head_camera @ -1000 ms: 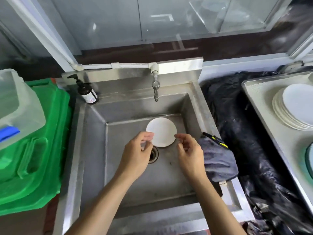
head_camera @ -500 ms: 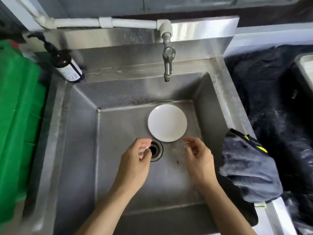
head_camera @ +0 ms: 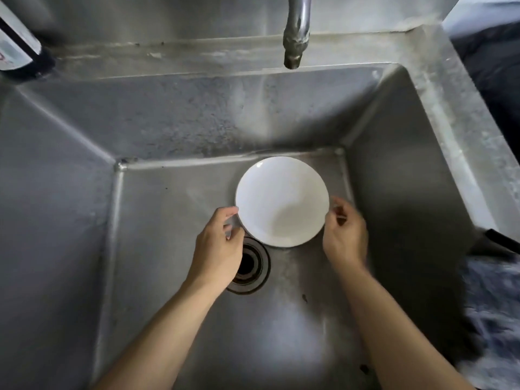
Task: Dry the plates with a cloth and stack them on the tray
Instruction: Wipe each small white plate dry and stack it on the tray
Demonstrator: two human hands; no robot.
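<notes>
A white plate (head_camera: pixel 281 201) lies flat on the floor of the steel sink (head_camera: pixel 453 114), near the back wall and just behind the drain (head_camera: pixel 250 267). My left hand (head_camera: pixel 218 249) is at the plate's left rim, with index finger and thumb curled onto the edge. My right hand (head_camera: pixel 344 235) is at the right rim and pinches it the same way, slightly blurred. The grey-blue cloth (head_camera: pixel 492 319) hangs over the sink's right edge, blurred. The tray is out of view.
The faucet spout (head_camera: pixel 294 38) hangs over the back of the sink, above the plate, with no water running. A dark soap bottle (head_camera: pixel 17 43) stands on the ledge at the top left. A dark covering (head_camera: pixel 495 66) lies right of the sink.
The camera has dropped closer into the sink. Both hands have moved forward from near the drain to the plate's two sides and closed on its rim. The plate has not moved.
</notes>
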